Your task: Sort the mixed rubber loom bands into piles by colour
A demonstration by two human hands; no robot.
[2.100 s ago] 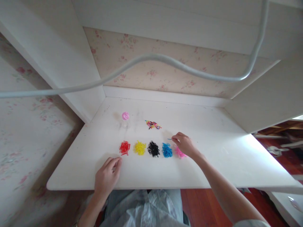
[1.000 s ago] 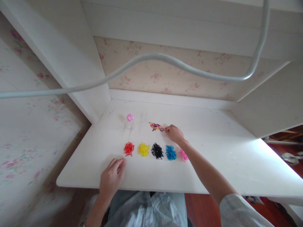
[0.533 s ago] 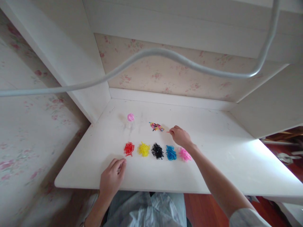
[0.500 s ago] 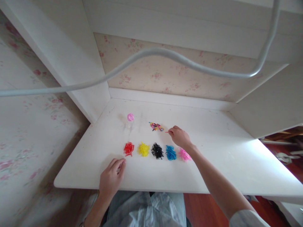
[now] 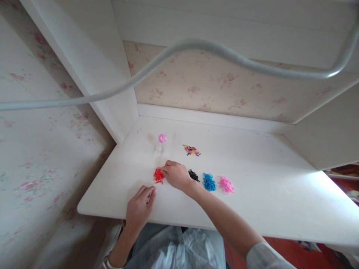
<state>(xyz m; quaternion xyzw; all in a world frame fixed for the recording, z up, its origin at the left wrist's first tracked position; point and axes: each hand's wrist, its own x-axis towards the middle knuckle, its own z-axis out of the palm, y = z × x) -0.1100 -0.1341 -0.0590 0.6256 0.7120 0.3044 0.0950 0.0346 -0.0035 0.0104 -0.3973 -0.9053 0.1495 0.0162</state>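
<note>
At the far left, the left hand (image 5: 140, 207) rests on the white desk (image 5: 269, 201) near its front edge, a bracelet (image 5: 110, 263) at the wrist; its fingers are curled, thumb and forefinger nearly together, and whether they hold anything cannot be told. Just beyond lies a pile of red rubber bands (image 5: 158, 176), with a pink-lidded clear container (image 5: 162, 138) farther back. The right hand (image 5: 176, 175) has its fingertips drawn narrow at the red pile's right edge; whether they pinch a band is unclear. Next come a mixed-colour heap (image 5: 192, 150) behind, partly covered black bands (image 5: 194, 175), blue bands (image 5: 209, 182) and pink bands (image 5: 226, 184).
</note>
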